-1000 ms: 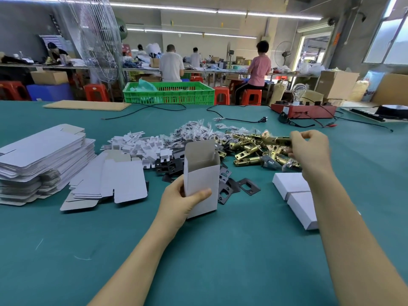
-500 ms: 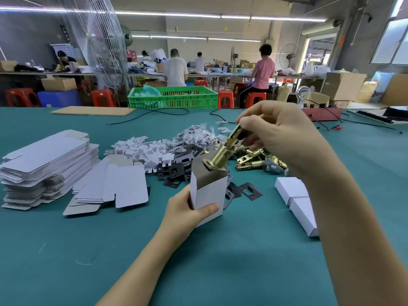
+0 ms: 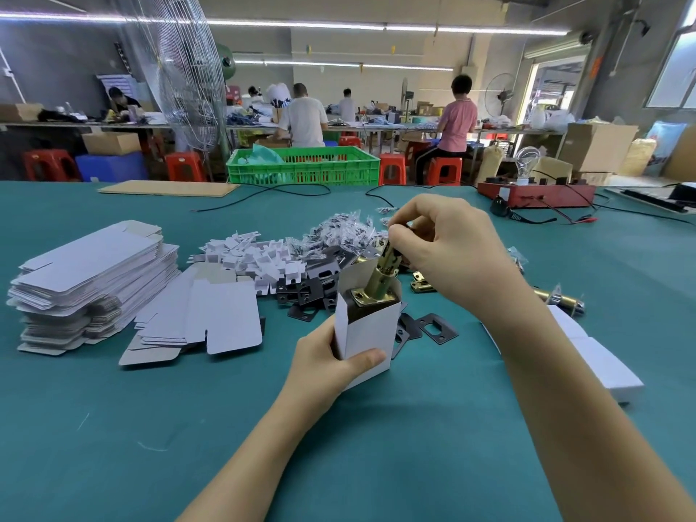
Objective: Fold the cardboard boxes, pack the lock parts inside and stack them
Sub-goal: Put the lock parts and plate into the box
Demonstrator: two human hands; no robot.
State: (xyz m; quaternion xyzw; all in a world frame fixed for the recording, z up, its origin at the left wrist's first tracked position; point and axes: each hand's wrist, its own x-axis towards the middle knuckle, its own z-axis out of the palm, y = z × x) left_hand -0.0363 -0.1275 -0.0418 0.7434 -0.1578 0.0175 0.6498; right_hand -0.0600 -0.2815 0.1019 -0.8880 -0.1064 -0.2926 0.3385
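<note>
Left hand [image 3: 324,361] grips the upright white box [image 3: 371,335] on the green table [image 3: 113,427]; right hand [image 3: 448,250] pinches the brass latch [image 3: 380,280], faceplate down in its mouth, long axis tilting up-right

- The open box [image 3: 371,335] stands upright on the table [image 3: 113,427], in the left hand [image 3: 327,361].
- The latch [image 3: 380,276] sits partly in it, held from above by the right hand [image 3: 452,250].
- Flat box blanks [image 3: 90,276] lie left.
- Plates [image 3: 437,327] lie just right of the box.
- Closed boxes [image 3: 602,363] lie far right.

Factory packing floor: long worktables [image 3: 113,427], seated workers [image 3: 304,120], plastic crate [image 3: 303,167], carton stacks [image 3: 90,273].
</note>
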